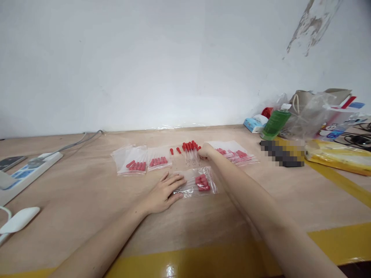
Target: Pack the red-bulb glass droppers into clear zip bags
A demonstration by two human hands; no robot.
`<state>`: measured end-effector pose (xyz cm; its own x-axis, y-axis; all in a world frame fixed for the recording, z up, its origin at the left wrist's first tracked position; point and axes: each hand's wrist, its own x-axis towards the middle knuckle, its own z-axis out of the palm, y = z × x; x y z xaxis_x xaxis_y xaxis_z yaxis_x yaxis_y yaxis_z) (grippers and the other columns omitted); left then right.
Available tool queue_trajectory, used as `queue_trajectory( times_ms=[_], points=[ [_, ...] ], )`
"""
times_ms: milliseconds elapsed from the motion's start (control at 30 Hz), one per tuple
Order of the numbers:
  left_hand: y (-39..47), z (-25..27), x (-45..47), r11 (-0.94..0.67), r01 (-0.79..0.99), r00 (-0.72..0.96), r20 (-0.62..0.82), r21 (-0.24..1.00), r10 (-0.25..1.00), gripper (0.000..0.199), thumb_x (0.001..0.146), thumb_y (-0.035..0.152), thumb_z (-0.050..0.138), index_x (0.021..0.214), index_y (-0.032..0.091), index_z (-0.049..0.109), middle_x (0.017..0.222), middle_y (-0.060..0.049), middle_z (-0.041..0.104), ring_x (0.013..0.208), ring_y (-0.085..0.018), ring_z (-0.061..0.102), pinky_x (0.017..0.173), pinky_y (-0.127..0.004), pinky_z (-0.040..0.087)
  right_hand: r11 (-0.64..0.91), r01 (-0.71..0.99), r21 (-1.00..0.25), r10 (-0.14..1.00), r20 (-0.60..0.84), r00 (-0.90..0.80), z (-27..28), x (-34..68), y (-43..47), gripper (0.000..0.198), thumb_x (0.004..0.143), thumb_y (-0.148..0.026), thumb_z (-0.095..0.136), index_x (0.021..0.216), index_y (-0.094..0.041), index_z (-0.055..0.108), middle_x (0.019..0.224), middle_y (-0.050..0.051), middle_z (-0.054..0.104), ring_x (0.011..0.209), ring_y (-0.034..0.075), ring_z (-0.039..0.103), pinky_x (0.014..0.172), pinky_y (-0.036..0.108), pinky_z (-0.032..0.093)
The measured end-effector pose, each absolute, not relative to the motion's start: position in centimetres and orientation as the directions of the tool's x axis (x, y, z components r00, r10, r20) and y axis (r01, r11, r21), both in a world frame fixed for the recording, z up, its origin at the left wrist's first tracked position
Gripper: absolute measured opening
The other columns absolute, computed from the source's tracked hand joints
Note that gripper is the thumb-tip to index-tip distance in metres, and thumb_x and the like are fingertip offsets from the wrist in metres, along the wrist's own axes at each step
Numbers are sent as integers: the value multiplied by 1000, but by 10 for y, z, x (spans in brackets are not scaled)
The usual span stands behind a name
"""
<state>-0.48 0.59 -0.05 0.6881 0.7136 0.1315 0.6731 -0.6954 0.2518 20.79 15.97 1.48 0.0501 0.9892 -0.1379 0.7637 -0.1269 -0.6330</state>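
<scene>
Beside red droppers [190,146], right hand [205,151] curled, left hand [164,194] splayed onto bag [213,182]

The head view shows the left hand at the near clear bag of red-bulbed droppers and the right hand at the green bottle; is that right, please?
Not quite: the head view shows the right hand at the loose red-bulbed droppers, not the green bottle.

On my bench [171,231], around the bag [189,191] nearest me: loose droppers [189,146] at twelve o'clock, more bags [136,152] at ten and two, a bottle [275,124] farther out at two, a power strip [34,170] at nine.
</scene>
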Motion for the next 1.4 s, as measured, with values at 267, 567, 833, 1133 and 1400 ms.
queue_trajectory(
  times_ms=[267, 567, 833, 1133, 1400],
  points=[
    [6, 0, -4, -691, 677, 685, 124, 254, 718, 43, 92, 40, 38, 132, 27, 36, 137, -3, 39, 129, -19, 30, 109, -47, 12, -170, 506, -846, 984, -175, 37, 31, 235, 138, 8, 67, -14, 52, 75, -15, 50, 39, -5, 39, 35, 9, 40, 35, 19, 30],
    [6, 1, -4, -689, 674, 683, 132, 266, 719, 42, 91, 39, 39, 132, 28, 37, 137, -4, 39, 128, -21, 31, 108, -48, 14, 115, 55, -992, 979, 122, 166, -3, 284, 71, 55, 62, -21, 51, 111, -22, 26, 52, -12, 47, 40, 10, 51, 39, 19, 41],
    [6, 1, -4, -683, 683, 680, 116, 260, 724, 43, 92, 40, 38, 133, 28, 36, 138, -3, 38, 129, -19, 29, 109, -48, 13, 109, -285, -952, 971, 41, 234, -21, 263, 59, 43, 61, -22, 57, 92, -26, 27, 62, -11, 53, 50, 12, 61, 51, 27, 53],
    [5, 2, -5, -687, 673, 687, 111, 275, 718, 42, 92, 41, 37, 133, 30, 35, 137, -2, 38, 129, -20, 29, 109, -48, 12, 85, -320, -944, 982, 25, 185, -22, 265, 45, 43, 61, -25, 66, 89, -25, 33, 63, -10, 55, 55, 12, 63, 56, 28, 54],
    [4, 2, -4, -690, 661, 686, 135, 296, 715, 47, 92, 42, 36, 136, 27, 28, 137, -4, 39, 128, -20, 31, 109, -45, 14, -57, -23, -998, 959, -48, -280, -13, 282, 43, 34, 57, -33, 74, 73, -16, 50, 59, -5, 58, 52, 6, 55, 52, 19, 44]
  ],
)
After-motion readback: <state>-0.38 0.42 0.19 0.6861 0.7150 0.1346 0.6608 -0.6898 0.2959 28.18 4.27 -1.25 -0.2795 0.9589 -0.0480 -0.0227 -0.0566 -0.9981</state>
